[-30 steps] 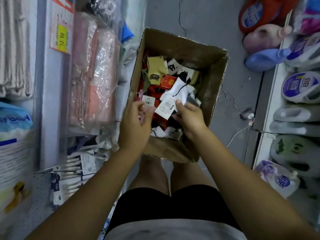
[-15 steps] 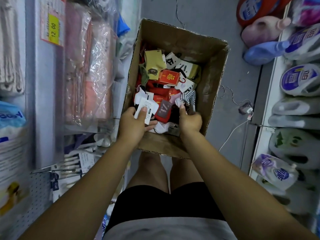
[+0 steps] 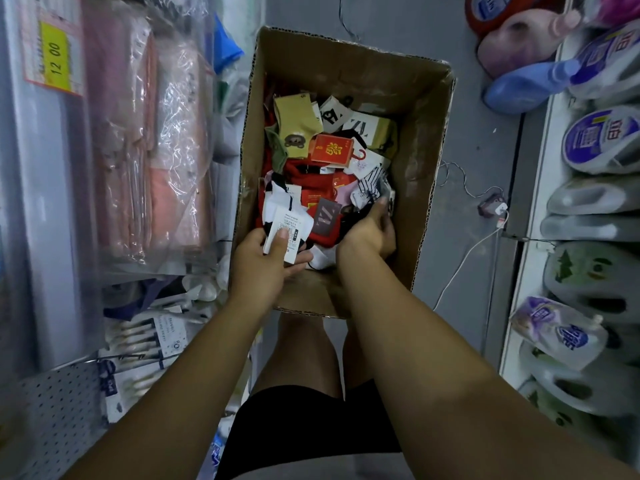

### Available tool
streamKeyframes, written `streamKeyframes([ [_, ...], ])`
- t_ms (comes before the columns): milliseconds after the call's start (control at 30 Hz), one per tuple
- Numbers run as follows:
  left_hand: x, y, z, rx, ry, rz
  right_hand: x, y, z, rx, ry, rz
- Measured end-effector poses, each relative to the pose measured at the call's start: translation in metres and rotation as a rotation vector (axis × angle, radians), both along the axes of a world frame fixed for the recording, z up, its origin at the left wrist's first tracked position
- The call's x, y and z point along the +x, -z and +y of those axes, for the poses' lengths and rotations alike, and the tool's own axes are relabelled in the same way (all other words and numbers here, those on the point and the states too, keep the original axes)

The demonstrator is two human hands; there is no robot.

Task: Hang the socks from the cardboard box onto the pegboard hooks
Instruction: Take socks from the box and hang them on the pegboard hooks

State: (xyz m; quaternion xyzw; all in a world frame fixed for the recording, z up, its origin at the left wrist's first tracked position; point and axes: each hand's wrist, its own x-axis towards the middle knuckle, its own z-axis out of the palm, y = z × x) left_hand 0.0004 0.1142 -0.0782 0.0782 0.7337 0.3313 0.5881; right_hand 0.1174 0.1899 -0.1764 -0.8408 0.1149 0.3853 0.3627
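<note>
Head view: left hand pinches a white-tagged sock — right hand in the cardboard box, grip unclear.

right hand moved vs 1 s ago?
Yes. The right hand has gone from the middle of the cardboard box toward its right wall, lower into the sock pile.
</note>
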Motion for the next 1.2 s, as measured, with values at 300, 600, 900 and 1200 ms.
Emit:
streamKeyframes([
  [300, -0.003, 0.003, 0.003, -0.002, -0.028, -0.030, -0.005, 0.011, 0.024, 0.077, -0.088, -0.014],
  [600, -0.004, 0.001, 0.005, 0.016, -0.085, -0.096, 0.001, 0.009, 0.043, 0.176, -0.364, -0.107],
  [900, -0.014, -0.057, 0.008, 0.074, 0.077, -0.007, 0.026, -0.097, -0.008, 0.457, -0.624, -0.005],
  [1200, -0.004, -0.149, -0.003, 0.295, 0.082, 0.302, 0.070, -0.204, -0.008, 0.578, -0.881, 0.201],
])
